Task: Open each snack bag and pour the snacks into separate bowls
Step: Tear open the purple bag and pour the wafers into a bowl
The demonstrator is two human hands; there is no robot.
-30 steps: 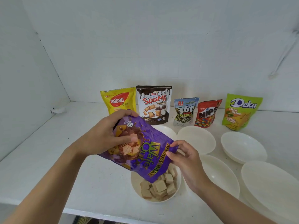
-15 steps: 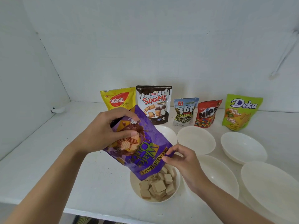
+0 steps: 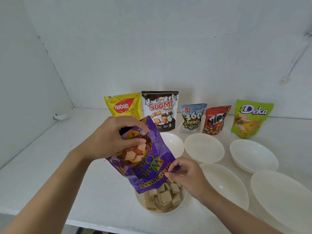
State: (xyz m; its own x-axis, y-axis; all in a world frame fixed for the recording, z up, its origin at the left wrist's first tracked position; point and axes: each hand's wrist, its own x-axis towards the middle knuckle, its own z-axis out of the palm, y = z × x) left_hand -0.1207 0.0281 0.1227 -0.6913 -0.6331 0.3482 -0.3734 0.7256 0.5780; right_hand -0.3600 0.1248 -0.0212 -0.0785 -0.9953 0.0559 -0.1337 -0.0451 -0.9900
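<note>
**Purple bag held upside down over the near bowl**

Nearest to us, at the front edge of the desk [image 3: 50, 166], the near bowl [image 3: 168, 211] contains a heap of wafer cubes [image 3: 166, 196]. Directly above it we hold the purple bag [image 3: 148, 166] tilted, print upside down, with its lower edge just over the cubes. Our right hand [image 3: 187, 174] pinches the bag's lower right corner, fingers closed on the foil. Our left hand [image 3: 108, 142] grips the raised end, fingers and thumb curled round it. Two side bowls [image 3: 224, 184] sit to the right, and three rear bowls [image 3: 204, 147] form a row behind. Farthest back, upright by the wall [image 3: 168, 48], stand from left to right the yellow bag [image 3: 124, 106], black-and-white bag [image 3: 160, 110], grey bag [image 3: 192, 117], red bag [image 3: 216, 120] and green bag [image 3: 251, 117].
</note>
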